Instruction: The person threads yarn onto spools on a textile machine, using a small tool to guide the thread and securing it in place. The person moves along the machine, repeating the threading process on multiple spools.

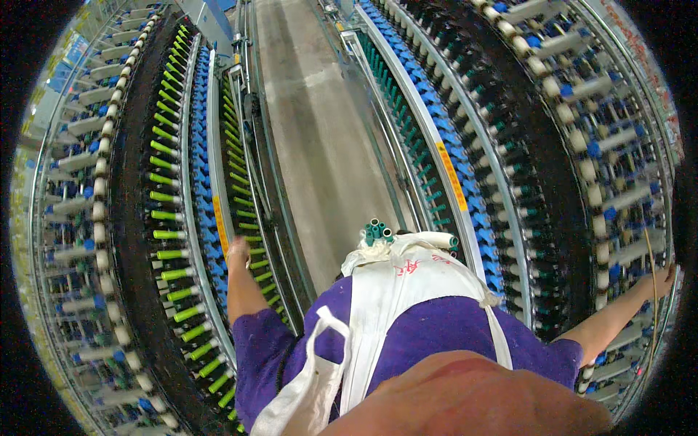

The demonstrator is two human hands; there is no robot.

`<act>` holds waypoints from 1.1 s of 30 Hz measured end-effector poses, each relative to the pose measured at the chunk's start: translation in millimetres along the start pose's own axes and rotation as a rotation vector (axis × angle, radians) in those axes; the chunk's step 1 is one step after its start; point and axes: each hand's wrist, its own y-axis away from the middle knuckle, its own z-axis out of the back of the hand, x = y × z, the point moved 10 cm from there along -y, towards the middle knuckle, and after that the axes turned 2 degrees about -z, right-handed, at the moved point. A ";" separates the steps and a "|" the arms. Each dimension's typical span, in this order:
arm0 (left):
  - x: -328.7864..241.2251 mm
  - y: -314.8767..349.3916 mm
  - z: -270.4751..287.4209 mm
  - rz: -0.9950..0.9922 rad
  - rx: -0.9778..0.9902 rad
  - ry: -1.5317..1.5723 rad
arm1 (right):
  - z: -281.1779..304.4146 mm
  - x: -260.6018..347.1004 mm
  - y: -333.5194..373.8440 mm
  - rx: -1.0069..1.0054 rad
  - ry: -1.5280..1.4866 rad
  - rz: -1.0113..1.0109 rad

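My left hand [238, 252] is beside the pale rail [216, 160] of the left spinning frame, close to its lower row of yellow-green bobbins [243, 214]; its fingers are small and blurred. My right arm stretches far out to the right. My right hand [660, 282] reaches the upper rollers of the right spinning frame [574, 182], its fingers seemingly apart at the picture's rim. A thin tan rod [652, 291] crosses near that wrist, and I cannot tell whether it is touched. Dark green tubes [375, 231] stick out of the white apron pouch [411, 251] at my front.
A grey floor aisle [313, 109] runs ahead between the two frames. Upright yellow-green bobbins [166, 215] line the left frame, and green tubes [407, 123] the right one. Blue parts [429, 94] and orange labels [451, 176] run along the rails.
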 end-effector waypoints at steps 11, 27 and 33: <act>-319.8 -268.7 210.8 -0.302 -0.272 0.339 | -488.5 417.6 201.5 0.467 -0.657 0.315; -232.7 -555.9 307.9 -0.063 0.227 0.173 | -807.4 570.1 283.8 0.501 -0.679 -0.194; -509.8 -746.3 623.7 -0.502 -0.249 0.575 | -885.1 523.1 171.3 0.124 -0.600 -0.452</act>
